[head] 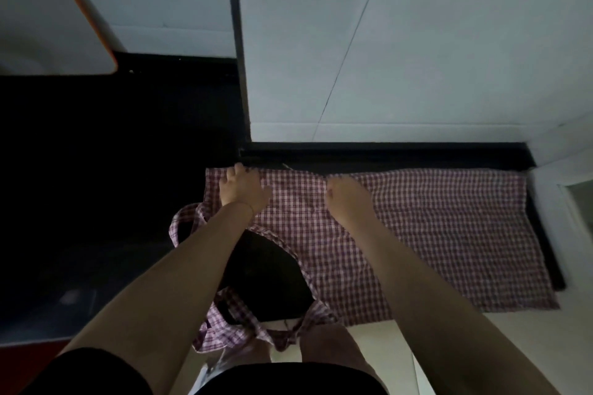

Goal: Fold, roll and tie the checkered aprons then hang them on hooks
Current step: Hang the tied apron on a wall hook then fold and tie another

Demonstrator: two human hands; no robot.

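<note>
the room is dim. a black countertop [96, 170] runs across the left and continues as a narrower dark ledge to the right, backed by a pale tiled wall [417, 42] with a dark vertical strip [237, 42] at the corner where the wall steps. at the upper left stands a white appliance with an orange edge [48, 19], blurred. pale floor shows at the bottom right.

a red-and-white checkered apron [417, 234] lies spread flat on the countertop, its wide end toward the right, its near edge reaching the counter's front. its straps [224, 327] trail off the left end and hang over the counter's front edge in loops.

both bare arms reach forward over the cloth. the left hand [242, 186] rests on the apron's far left corner, fingers spread and fairly straight, pressing the fabric near the far edge. the right hand [346, 192] sits on the far edge near the middle, fingers curled down at the cloth; whether it pinches the fabric cannot be told from this angle.
</note>
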